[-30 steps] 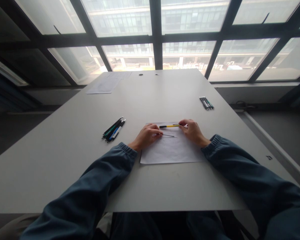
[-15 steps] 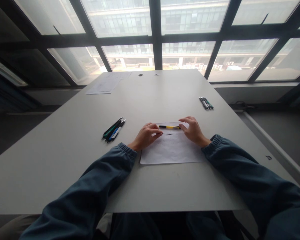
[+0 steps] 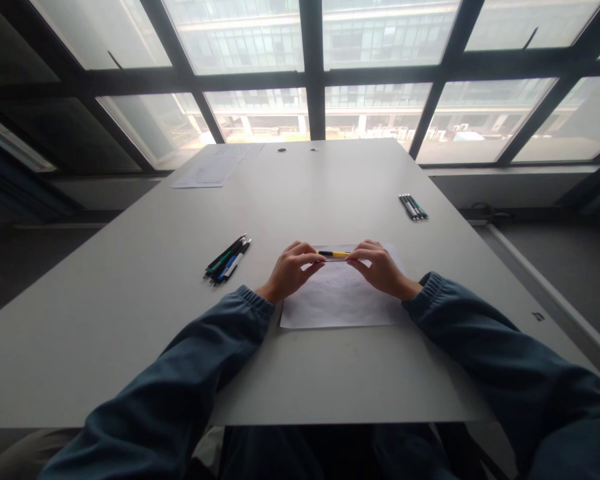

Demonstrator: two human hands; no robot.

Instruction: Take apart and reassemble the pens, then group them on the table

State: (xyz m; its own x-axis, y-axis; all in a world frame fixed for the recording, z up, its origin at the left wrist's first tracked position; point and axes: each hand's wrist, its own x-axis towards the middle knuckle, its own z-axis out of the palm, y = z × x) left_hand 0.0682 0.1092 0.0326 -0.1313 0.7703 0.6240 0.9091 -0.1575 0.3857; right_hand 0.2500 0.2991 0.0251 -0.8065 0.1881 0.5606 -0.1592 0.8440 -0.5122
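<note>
Between my two hands runs a thin dark rod, a pen refill (image 3: 336,261) by its look, held level above the paper. My left hand (image 3: 293,272) pinches its left end between thumb and fingertips. At the other end, the thumb and fingers of my right hand (image 3: 379,268) are closed on it too. Just behind the refill lies a yellow pen barrel (image 3: 336,254) with a black end, its right part hidden by my right hand. Both hands are over a white sheet of paper (image 3: 343,303).
A loose pile of pens (image 3: 227,260) lies left of my left hand. Several pens in a neat row (image 3: 413,207) are at the right edge of the white table (image 3: 330,373). More papers (image 3: 207,170) lie at the far left, before the windows.
My right hand has left the yellow barrel, coming left and nearer to me, and has closed on the refill's right end. The refill is slightly raised and level; the left hand barely moved.
</note>
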